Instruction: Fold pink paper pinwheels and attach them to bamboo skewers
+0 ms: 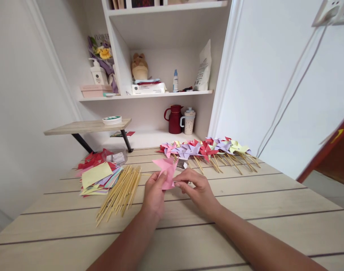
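A pink paper pinwheel (168,180) is pinched between the thumb and fingers of my left hand (155,190), above the middle of the table. Its folded points stick up and to the left. My right hand (194,187) is closed in a pinch at the pinwheel's right edge; whatever lies between those fingertips is too small to make out. Behind my hands, a small dark container (182,164) is partly hidden. To the left of my left hand lies a loose bundle of thin wooden sticks (121,192).
Finished-looking pinwheels on sticks (205,148) lie along the table's back right. At the left are a stack of coloured paper (97,176), red paper pieces (93,159) and a clear box (117,157). A raised wooden shelf (87,127) stands behind them; a red jug (175,119) and a cup (189,121) stand further back.
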A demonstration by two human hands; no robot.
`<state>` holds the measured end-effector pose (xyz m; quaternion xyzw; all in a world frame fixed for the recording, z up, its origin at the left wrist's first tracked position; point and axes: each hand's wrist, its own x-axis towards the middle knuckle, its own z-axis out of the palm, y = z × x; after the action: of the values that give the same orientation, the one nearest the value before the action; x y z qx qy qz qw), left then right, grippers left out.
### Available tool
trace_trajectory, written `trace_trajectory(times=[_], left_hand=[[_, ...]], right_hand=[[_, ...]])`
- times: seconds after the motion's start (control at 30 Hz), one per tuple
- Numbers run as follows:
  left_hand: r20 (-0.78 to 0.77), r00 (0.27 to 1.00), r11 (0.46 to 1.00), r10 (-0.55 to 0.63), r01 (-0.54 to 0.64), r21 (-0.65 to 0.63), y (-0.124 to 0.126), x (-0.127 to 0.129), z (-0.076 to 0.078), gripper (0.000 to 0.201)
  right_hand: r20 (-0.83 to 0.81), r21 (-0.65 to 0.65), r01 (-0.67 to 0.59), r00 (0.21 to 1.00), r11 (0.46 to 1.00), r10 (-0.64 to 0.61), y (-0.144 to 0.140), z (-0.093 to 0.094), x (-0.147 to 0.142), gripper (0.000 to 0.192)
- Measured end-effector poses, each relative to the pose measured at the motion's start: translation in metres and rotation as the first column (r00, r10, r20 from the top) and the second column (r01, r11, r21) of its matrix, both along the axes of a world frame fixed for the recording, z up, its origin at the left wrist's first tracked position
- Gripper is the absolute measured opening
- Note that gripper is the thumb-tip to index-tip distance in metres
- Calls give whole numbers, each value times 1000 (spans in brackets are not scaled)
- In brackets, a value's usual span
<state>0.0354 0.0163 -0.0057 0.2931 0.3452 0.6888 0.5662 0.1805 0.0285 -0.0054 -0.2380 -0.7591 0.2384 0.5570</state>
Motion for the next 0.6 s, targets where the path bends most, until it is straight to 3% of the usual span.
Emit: trace_trajectory(times=[0.27, 0.37, 0.6], left_hand=[[-112, 994, 1000, 12, -11, 8, -1, -1, 0, 30], [-178, 984, 999, 27, -23, 25, -1, -1, -1, 31], [-233, 971, 998, 56, -50, 31, -1, -2, -2, 32]], right_hand=[[30, -106, -68, 997, 992, 71, -1, -2, -2, 14], [-2, -183, -65, 998, 981, 66, -1, -2, -3, 5], [-35, -270, -26, 999, 962, 17, 1, -4, -3, 13]])
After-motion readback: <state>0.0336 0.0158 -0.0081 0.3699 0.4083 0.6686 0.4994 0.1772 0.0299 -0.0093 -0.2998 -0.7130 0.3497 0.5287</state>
